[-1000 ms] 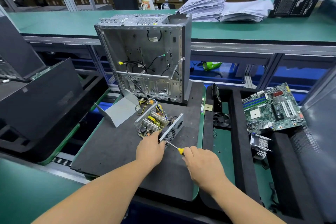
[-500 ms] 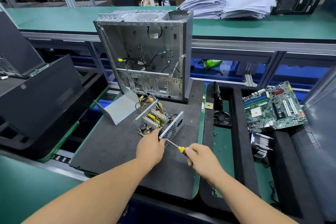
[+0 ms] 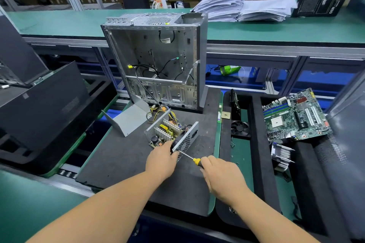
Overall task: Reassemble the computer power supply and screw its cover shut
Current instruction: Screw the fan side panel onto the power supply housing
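The open power supply (image 3: 169, 131) lies on the black foam mat (image 3: 126, 156), its circuit board, heat sinks and perforated metal walls exposed. Its grey metal cover (image 3: 128, 117) lies apart to the left, bent in an L shape. My left hand (image 3: 161, 161) grips the supply's near corner. My right hand (image 3: 221, 173) holds a screwdriver (image 3: 192, 159) with a yellow and black handle; its shaft points at the supply's near perforated side wall, by my left fingers. The tip is hidden there.
An empty computer case (image 3: 158, 59) stands upright behind the supply, cables trailing out of it. To the right a foam tray holds a fan (image 3: 240, 128), a motherboard (image 3: 296, 116) and a heat sink (image 3: 281, 156). Black panels (image 3: 41, 104) lean at left.
Both hands stay at the power supply's near corner with the screwdriver against it. The view has shifted slightly; nothing else has visibly moved.
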